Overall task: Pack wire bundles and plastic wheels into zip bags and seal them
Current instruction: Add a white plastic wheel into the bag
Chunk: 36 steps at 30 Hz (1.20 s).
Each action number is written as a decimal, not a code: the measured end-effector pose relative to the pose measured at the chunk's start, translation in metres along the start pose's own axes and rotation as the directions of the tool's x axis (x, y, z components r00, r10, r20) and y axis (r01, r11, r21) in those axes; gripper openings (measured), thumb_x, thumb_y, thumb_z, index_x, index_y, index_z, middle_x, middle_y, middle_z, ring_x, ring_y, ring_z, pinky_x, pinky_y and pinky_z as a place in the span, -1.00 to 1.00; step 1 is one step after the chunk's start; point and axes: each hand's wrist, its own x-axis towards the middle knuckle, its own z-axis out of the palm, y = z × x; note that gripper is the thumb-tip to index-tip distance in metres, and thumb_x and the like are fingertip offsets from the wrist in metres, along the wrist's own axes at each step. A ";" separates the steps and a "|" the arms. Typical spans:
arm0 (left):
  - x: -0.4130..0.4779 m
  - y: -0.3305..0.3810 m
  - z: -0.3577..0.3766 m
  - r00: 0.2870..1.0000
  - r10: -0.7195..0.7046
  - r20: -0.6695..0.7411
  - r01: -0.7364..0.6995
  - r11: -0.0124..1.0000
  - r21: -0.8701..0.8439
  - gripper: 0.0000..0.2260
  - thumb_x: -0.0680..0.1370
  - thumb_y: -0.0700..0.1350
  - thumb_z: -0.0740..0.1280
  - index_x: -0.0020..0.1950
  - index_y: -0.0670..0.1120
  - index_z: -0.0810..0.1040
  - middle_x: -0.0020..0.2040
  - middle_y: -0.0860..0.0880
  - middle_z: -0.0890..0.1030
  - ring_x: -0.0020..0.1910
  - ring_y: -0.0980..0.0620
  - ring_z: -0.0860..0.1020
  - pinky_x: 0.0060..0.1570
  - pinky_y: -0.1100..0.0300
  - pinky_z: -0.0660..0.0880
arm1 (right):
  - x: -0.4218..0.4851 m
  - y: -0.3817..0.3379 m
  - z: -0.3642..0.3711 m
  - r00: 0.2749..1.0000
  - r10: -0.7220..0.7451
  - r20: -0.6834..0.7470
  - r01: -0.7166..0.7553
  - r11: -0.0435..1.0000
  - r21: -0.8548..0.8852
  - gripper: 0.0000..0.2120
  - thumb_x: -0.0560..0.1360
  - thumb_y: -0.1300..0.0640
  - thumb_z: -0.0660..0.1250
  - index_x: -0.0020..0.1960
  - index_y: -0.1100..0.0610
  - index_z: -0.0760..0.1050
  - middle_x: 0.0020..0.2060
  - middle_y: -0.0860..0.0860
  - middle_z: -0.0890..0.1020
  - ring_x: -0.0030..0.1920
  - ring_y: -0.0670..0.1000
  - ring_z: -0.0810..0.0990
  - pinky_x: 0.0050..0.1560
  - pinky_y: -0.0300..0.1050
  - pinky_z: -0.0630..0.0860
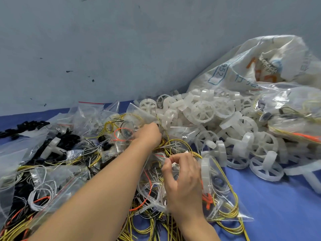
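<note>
Looking past the clutter, what closes off the far side?

One wall (121, 40), grey-blue, flat, flecked with dark scuffs. It fills the whole upper half and meets the work surface in a line that rises toward the right.

And the surface?

It is a table (278, 206) covered in blue. The blue shows bare only at the near right and in a thin strip along the far left; everything else is buried.

Buried under what, biggest first?

A white woven sack (243, 70) with blue and orange print slumps against the wall at the far right. The plastic wheels (203, 111) spill out below it, translucent white and spoked, in a heap that reaches the middle of the table. On the left and near side lie many clear zip bags (52, 185), mixed with wire bundles (111, 126) in yellow, white, orange and black. At the far left sits a cluster of small black parts (27, 125).

Which bag is being handled?

One zip bag (224, 202) lies near centre, just right of the forearms. A wheel and coils of yellow wire show inside it.

How do the hands sit?

The right hand (184, 180) rests over that bag, with thumb and forefinger pinched together on the clear plastic at its top edge. The left hand (149, 134) reaches farther out, to where the wires meet the wheel heap. Its fingers curl down into the tangle out of sight, so I cannot tell whether it has hold of anything.
</note>
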 end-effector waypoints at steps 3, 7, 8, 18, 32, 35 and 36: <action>0.004 -0.002 0.006 1.000 -0.007 -0.012 0.007 1.000 0.018 -0.77 0.60 -0.02 0.22 0.09 -0.13 0.55 0.04 -0.14 0.60 0.02 -0.17 0.57 0.02 0.01 0.52 | -0.001 0.000 0.001 1.000 -0.007 -0.010 0.007 1.000 -0.002 -0.87 0.59 -0.10 0.13 -0.08 -0.08 0.36 -0.15 -0.20 0.45 -0.02 -0.15 0.35 0.14 0.13 0.47; -0.003 -0.017 0.000 0.998 -0.037 -0.051 0.022 0.961 -0.276 -0.77 0.59 -0.04 0.19 -0.12 -0.18 0.50 -0.18 -0.12 0.56 -0.22 -0.11 0.52 -0.14 0.07 0.48 | -0.002 -0.002 0.000 1.000 0.003 0.000 -0.003 1.000 0.002 -0.85 0.59 -0.12 0.11 -0.07 -0.09 0.37 -0.14 -0.22 0.44 0.02 -0.22 0.36 0.11 0.01 0.46; -0.008 -0.023 -0.004 0.996 -0.049 -0.079 0.018 0.933 -0.359 -0.77 0.59 -0.05 0.19 -0.13 -0.18 0.49 -0.22 -0.09 0.55 -0.28 -0.08 0.50 -0.21 0.10 0.45 | -0.002 -0.003 -0.001 1.000 0.006 0.005 -0.006 1.000 0.000 -0.84 0.59 -0.13 0.11 -0.07 -0.08 0.37 -0.14 -0.22 0.44 0.05 -0.23 0.36 0.09 -0.02 0.45; -0.122 -0.104 -0.061 0.996 -0.037 0.080 0.081 0.023 -0.996 -0.82 0.60 -0.09 0.26 -0.10 -0.16 0.56 -0.38 -0.01 0.57 -0.54 0.13 0.45 -0.60 0.29 0.39 | 0.000 -0.012 -0.009 0.995 0.070 0.077 -0.076 0.995 0.070 -0.83 0.59 -0.10 0.20 -0.07 -0.04 0.46 -0.11 -0.17 0.51 0.02 -0.15 0.46 0.00 -0.14 0.43; -0.155 -0.100 -0.075 0.876 0.415 0.245 -0.109 0.666 -0.738 -0.82 0.63 -0.07 0.28 0.02 -0.14 0.62 -0.22 0.02 0.62 -0.35 0.05 0.59 -0.37 0.21 0.52 | 0.022 -0.055 -0.022 0.987 0.024 0.160 -0.036 0.997 0.073 -0.79 0.58 -0.11 0.30 -0.19 -0.06 0.50 -0.32 -0.10 0.58 -0.27 -0.09 0.56 -0.25 -0.13 0.48; -0.158 -0.104 -0.081 0.850 0.444 0.284 -0.147 0.717 -0.682 -0.83 0.62 -0.03 0.29 0.07 -0.06 0.63 -0.24 0.04 0.61 -0.34 0.05 0.59 -0.35 0.19 0.54 | 0.027 -0.062 -0.026 0.990 0.030 0.138 -0.041 0.996 0.079 -0.77 0.57 -0.14 0.28 -0.20 -0.07 0.51 -0.32 -0.11 0.60 -0.27 -0.10 0.57 -0.26 -0.17 0.45; -0.159 -0.105 -0.081 0.842 0.449 0.298 -0.153 0.730 -0.667 -0.83 0.62 -0.02 0.29 0.10 -0.03 0.63 -0.24 0.04 0.61 -0.34 0.03 0.60 -0.34 0.17 0.55 | 0.028 -0.065 -0.027 0.990 0.021 0.141 -0.031 0.997 0.073 -0.77 0.56 -0.16 0.28 -0.19 -0.07 0.52 -0.32 -0.11 0.59 -0.27 -0.10 0.56 -0.27 -0.18 0.43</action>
